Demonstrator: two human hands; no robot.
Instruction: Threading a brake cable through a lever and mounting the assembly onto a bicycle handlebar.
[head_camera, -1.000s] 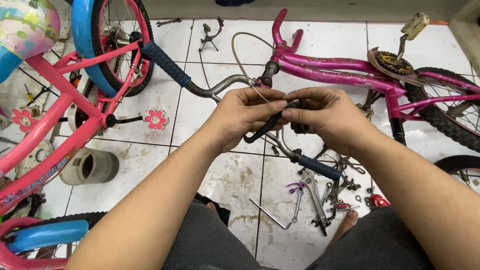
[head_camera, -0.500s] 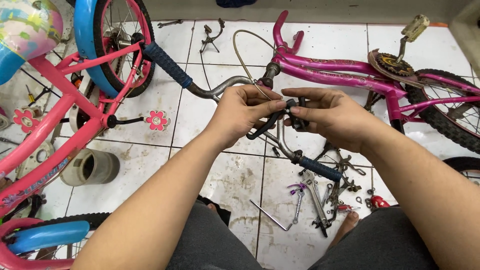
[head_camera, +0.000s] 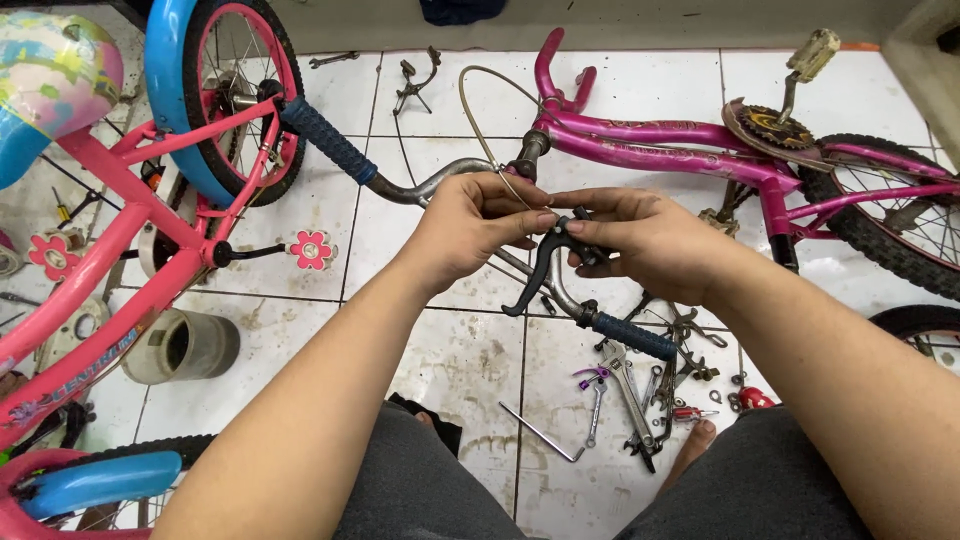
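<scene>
My left hand (head_camera: 470, 232) and my right hand (head_camera: 650, 240) meet over a black brake lever (head_camera: 540, 270) held just above the grey handlebar (head_camera: 440, 180) of a magenta child's bicycle (head_camera: 680, 140) lying on the tiled floor. My right hand grips the lever's clamp end; my left hand pinches the thin brake cable (head_camera: 480, 110) at the lever's top. The lever's blade hangs down and to the left. Blue grips (head_camera: 325, 140) cap both bar ends.
A pink bicycle (head_camera: 130, 200) with a blue fender stands at the left. Several wrenches and an allen key (head_camera: 620, 400) lie on the tiles by my feet. A grey cup (head_camera: 185, 345) lies on its side at the left. Another wheel (head_camera: 920, 325) shows at the right edge.
The brake lever has swung so its blade hangs lower and more to the left. Both hands stay together on it, shifted slightly.
</scene>
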